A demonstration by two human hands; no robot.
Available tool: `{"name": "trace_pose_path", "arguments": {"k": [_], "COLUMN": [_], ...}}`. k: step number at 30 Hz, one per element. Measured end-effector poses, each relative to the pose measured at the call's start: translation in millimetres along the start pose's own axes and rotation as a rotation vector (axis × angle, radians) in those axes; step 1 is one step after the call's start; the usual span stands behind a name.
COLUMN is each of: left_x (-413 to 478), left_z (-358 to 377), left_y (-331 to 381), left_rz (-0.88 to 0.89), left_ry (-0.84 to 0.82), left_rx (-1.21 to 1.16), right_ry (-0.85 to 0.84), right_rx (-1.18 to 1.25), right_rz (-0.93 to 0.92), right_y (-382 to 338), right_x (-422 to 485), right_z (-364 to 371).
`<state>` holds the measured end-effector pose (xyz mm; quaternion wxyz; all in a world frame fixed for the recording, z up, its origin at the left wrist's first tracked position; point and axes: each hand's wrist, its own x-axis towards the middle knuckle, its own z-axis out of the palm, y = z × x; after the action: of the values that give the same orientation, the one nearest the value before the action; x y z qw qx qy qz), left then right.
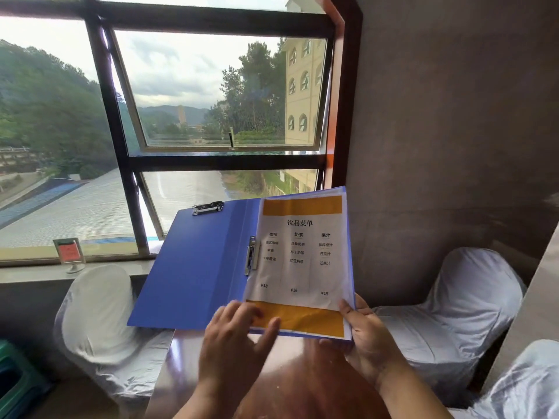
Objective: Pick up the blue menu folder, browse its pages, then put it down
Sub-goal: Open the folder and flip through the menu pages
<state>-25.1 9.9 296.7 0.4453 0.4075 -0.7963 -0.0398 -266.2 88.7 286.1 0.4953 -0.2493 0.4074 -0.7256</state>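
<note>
The blue menu folder (196,267) is held open in the air above a brown table (290,376). Its left cover hangs flat with a black clip at the top edge. On the right side lies a white menu page (299,258) with orange bands and drink prices, clamped by a metal clip at the spine. My right hand (367,334) grips the folder's lower right corner, thumb on the page. My left hand (239,334) rests on the page's lower edge with fingers spread, slightly blurred.
Three chairs in white covers stand around the table: one at left (99,316), one at right (462,300), one at lower right (526,385). A small sign holder (70,255) stands on the window sill. A large window fills the wall behind; a grey wall is at right.
</note>
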Motion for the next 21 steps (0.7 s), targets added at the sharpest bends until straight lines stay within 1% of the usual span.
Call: {"name": "trace_pose_path", "arguments": {"k": [1,2,3,5,7,10,12,14,15,16,18,21], "left_x": [4.0,7.2,9.7,12.3,12.8,14.1,18.7,24.5,27.1,29.4,33.2,39.2], "left_z": [3.8,8.0,10.9,15.3,17.0,15.5,13.2,10.8,9.0,6.3,2.8,-0.5], "left_y": [8.4,14.4,19.0,23.9,23.5,20.3,19.8,18.1,16.2,13.6,3.5,-19.0], "left_rz": [0.044,0.049,0.027,-0.006,0.02,0.122,0.188,0.202,0.158,0.067,-0.218,-0.619], "left_ry": [-0.053,-0.112,-0.154,-0.177,-0.127,-0.029,-0.013,0.012,0.037,0.066,0.13,0.247], "left_rx": [0.041,0.084,0.124,0.168,0.164,0.134,0.125,0.087,0.039,-0.036,-0.27,-0.749], "right_ry": [-0.005,-0.015,-0.028,-0.044,-0.051,-0.041,-0.038,-0.057,-0.071,-0.079,-0.074,-0.055], "right_rx": [-0.004,-0.008,-0.013,-0.014,-0.002,0.005,0.0,-0.008,-0.005,0.001,0.019,0.065], "right_rz": [0.001,0.001,0.001,0.002,0.003,0.014,0.019,0.013,0.012,0.011,-0.004,-0.047], "right_y": [2.8,5.2,7.4,10.6,12.2,14.0,12.9,8.9,6.6,4.5,0.3,-5.8], "right_x": [-1.0,-2.0,-3.0,-3.6,-3.5,-3.8,-5.1,-7.4,-8.2,-8.3,-7.3,-2.3], "right_z": [5.1,10.7,15.4,21.7,23.2,21.6,22.6,23.3,22.5,20.2,12.7,-1.3]}}
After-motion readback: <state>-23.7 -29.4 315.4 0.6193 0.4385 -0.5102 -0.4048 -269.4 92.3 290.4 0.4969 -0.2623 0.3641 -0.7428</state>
